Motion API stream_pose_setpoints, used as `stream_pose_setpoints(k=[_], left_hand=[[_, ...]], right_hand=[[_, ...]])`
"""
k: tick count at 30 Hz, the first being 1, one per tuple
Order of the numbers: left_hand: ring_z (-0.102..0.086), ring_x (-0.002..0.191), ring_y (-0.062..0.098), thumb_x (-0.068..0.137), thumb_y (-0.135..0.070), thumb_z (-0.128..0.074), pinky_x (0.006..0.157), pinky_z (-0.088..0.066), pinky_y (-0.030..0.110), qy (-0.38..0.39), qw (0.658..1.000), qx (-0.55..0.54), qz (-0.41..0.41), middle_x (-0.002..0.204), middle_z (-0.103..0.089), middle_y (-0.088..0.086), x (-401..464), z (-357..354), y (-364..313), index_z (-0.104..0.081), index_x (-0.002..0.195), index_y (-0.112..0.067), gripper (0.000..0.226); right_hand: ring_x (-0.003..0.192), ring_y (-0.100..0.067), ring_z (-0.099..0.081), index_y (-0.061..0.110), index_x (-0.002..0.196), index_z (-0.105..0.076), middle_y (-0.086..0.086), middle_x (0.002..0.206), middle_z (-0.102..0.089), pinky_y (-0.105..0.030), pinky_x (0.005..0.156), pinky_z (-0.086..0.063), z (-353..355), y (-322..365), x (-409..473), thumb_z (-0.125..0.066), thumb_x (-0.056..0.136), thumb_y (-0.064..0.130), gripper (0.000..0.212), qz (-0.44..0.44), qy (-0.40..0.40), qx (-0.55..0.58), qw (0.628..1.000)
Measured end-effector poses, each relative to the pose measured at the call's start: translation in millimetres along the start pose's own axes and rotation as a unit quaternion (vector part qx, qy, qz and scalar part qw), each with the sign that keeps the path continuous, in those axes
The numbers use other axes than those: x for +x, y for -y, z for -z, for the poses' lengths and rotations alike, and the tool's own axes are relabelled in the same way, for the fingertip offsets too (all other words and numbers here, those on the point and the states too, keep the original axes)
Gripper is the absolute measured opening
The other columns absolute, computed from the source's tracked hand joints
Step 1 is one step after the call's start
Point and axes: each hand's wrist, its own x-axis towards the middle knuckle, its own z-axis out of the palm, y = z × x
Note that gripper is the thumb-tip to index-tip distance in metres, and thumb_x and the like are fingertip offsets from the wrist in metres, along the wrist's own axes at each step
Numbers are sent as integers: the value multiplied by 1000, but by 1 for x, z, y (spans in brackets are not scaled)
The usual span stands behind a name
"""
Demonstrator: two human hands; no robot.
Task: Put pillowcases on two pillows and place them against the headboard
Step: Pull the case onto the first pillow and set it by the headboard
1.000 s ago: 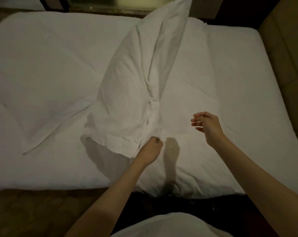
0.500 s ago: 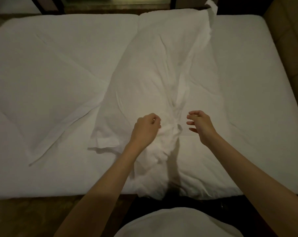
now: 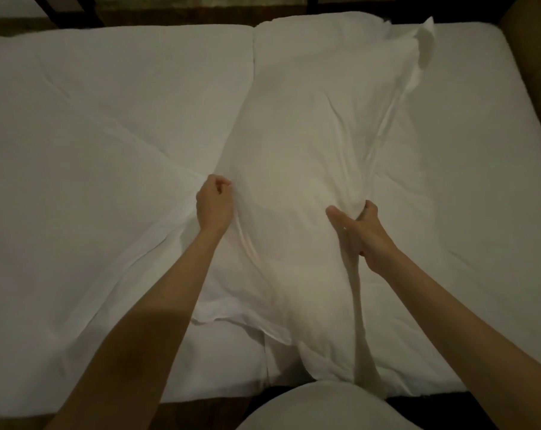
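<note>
A white pillow in its pillowcase (image 3: 309,144) lies lengthwise on the bed, running from the near edge toward the far side. Loose case fabric sticks up at its far right corner (image 3: 424,41). My left hand (image 3: 215,204) is closed on the pillow's left edge. My right hand (image 3: 364,231) pinches a fold of the case on the pillow's right side. The open end of the case (image 3: 241,321) lies rumpled near the bed's front edge. Only this one pillow is in view.
The white duvet (image 3: 92,150) covers the whole bed, creased on the left. A brown padded headboard (image 3: 533,57) rises at the right edge. Dark furniture and a wood strip (image 3: 170,7) run along the far side. Brown floor (image 3: 15,420) shows below the bed.
The pillow, held upright a second ago, has dropped flat onto the bed. My left hand shifted to its left edge and my right hand, free before, has closed on the case.
</note>
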Motion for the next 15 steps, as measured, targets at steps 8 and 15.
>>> stream_pose_setpoints(k=[8,15], left_hand=[[-48,124,34,97,-31,-29,102,-35,39,148,976,43,153,138,-50,22,61,-10,40,-51,131,-2,50],[-40,135,27,85,-67,-24,116,-26,43,137,973,-77,171,149,-43,10,22,-35,44,-39,145,-17,79]], right_hand=[[113,-25,-49,19,144,-20,-8,139,-39,-35,87,-44,-17,-6,26,-76,67,34,96,-20,-55,-53,997],[92,-22,-61,15,117,-39,-5,109,-58,-39,83,-54,-6,-20,50,-72,69,17,59,-57,-71,11,996]])
